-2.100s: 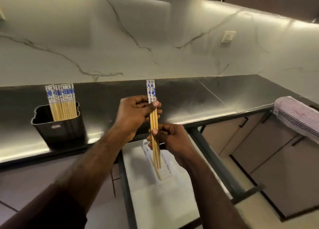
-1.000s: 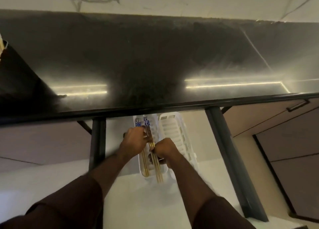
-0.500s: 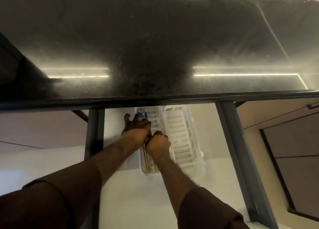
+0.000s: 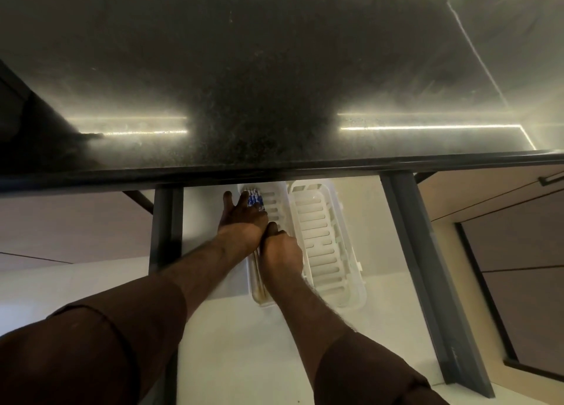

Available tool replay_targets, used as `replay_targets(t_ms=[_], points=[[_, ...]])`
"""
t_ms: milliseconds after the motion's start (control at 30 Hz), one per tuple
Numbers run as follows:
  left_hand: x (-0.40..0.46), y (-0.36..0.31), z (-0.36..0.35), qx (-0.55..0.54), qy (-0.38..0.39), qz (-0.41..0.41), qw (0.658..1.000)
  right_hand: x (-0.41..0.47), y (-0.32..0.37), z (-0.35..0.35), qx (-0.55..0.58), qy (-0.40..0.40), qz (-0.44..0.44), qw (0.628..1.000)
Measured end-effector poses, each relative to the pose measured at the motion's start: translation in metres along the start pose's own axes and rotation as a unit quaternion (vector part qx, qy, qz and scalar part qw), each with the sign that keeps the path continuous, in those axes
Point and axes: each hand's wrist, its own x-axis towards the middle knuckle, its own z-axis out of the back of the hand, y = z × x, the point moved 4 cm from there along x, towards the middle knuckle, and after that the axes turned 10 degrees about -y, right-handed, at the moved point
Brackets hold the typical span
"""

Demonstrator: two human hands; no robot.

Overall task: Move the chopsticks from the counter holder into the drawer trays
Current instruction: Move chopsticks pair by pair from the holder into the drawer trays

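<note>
Wooden chopsticks with blue-and-white patterned tops (image 4: 254,197) lie lengthwise in the left white slotted tray (image 4: 274,204) inside the open drawer, just under the counter's front edge. My left hand (image 4: 242,224) lies flat over their upper part with its fingers spread. My right hand (image 4: 282,252) is curled over their middle, touching the left hand. The chopsticks' plain ends (image 4: 259,287) show below my hands. A second white slotted tray (image 4: 320,246) sits right beside the first and holds nothing. The counter holder cannot be made out.
The black countertop (image 4: 274,84) fills the upper half and overhangs the back of the drawer. Grey drawer sides run at the left (image 4: 166,221) and right (image 4: 427,267). The drawer's white floor (image 4: 232,343) stretches toward me. Beige cabinet fronts (image 4: 503,221) stand at the right.
From upright in both hands above the counter, the chopsticks went down into the left tray. Both hands came down onto them, and the view tipped down into the drawer.
</note>
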Motion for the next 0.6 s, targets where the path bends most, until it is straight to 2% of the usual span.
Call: replay_targets(t_ms=[67,167,200,267,367,467,533,600], points=[[-0.001,0.001,-0.004,0.053,-0.032,-0.077,0.995,0.0,-0.001,0.0,-0.016,0.008,0.003,1.0],[-0.001,-0.001,-0.001,0.034,0.025,0.007,0.999,0.0,0.002,0.001,-0.044,0.003,0.016,0.999],[0.0,-0.004,0.002,0.026,0.032,0.013,0.999,-0.001,0.003,0.002,-0.046,0.004,0.017,0.999],[0.004,-0.003,-0.002,-0.003,0.045,0.001,0.999,-0.004,0.004,0.008,-0.053,-0.004,0.014,0.998],[0.005,0.007,-0.01,0.045,0.067,-0.057,0.995,-0.014,0.01,0.026,-0.072,-0.067,0.058,0.993],[-0.005,0.0,0.006,0.082,-0.001,-0.153,0.985,-0.03,0.016,0.052,-0.083,-0.113,0.096,0.985],[-0.016,-0.003,0.022,0.029,-0.058,-0.169,0.983,-0.041,0.02,0.069,-0.081,-0.136,0.106,0.982],[-0.031,-0.003,0.039,-0.073,-0.074,-0.139,0.985,-0.053,0.023,0.084,-0.076,-0.154,0.112,0.979]])
